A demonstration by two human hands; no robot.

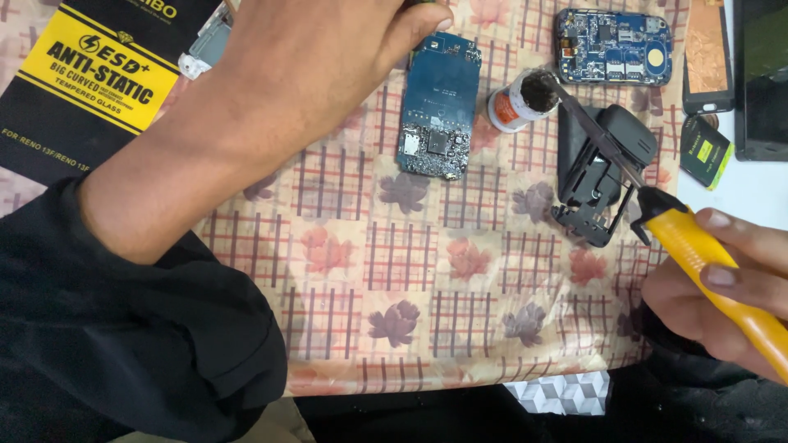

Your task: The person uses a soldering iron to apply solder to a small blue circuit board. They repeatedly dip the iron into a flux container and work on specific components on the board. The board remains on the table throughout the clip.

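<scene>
The left hand (328, 49), its black sleeve nearest, presses curled fingers on the top edge of a flat blue circuit board (439, 102) lying on the floral plastic-covered tabletop (394, 279). The right hand (722, 287) is clamped around a yellow-handled soldering iron (698, 246), whose thin metal tip dips into a small round jar (521, 98) of dark paste just beside the board.

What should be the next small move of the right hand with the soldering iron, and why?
Probably lift the tip out of the small flux jar and carry it left to the blue circuit board. The soldering iron in the right hand has its tip in the jar, and the left hand steadies the board's top edge.
</scene>
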